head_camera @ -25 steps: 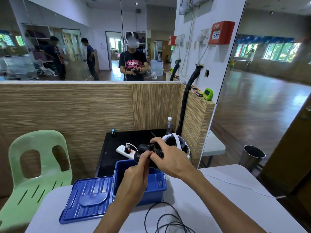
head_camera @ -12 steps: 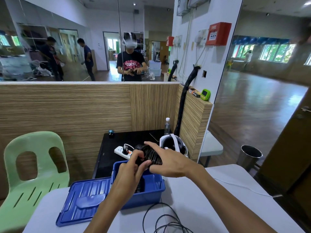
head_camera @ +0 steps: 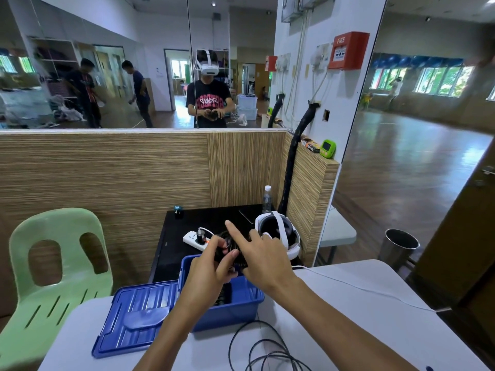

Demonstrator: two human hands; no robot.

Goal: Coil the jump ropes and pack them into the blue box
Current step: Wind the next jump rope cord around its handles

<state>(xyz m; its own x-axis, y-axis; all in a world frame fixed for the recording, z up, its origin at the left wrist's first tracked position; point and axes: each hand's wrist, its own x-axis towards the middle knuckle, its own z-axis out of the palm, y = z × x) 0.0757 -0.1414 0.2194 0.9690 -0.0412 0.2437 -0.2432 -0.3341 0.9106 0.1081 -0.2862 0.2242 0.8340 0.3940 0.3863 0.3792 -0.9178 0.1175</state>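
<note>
Two hands in view, both raised over the blue box [head_camera: 227, 309]. One blue box, open, near the far edge of the white counter [head_camera: 361, 317]; one blue lid [head_camera: 134, 317] lies flat on the counter, touching the box's left side.

Jump ropes: one black bundle [head_camera: 231, 253] held between the hands above the box's far rim; a second black rope [head_camera: 267, 352] lies in loose loops on the counter at the near edge, in front of the box. Dark contents show inside the box; count cannot be told.

Left hand [head_camera: 211, 266]: fingers curled, gripping the bundle from the left. Right hand [head_camera: 263, 259]: index finger straight, pointing up and away; other fingers wrapped on the bundle's right side. Both forearms reach forward from the near edge.

Other items: one green chair [head_camera: 51, 266] left of the counter; one white headset [head_camera: 278, 234], one power strip [head_camera: 195, 238], one water bottle [head_camera: 266, 195] on a black table behind. One white cable [head_camera: 361, 287] crosses the counter's right side.

Readable writing: "FIRE" on the red wall box [head_camera: 345, 50].
</note>
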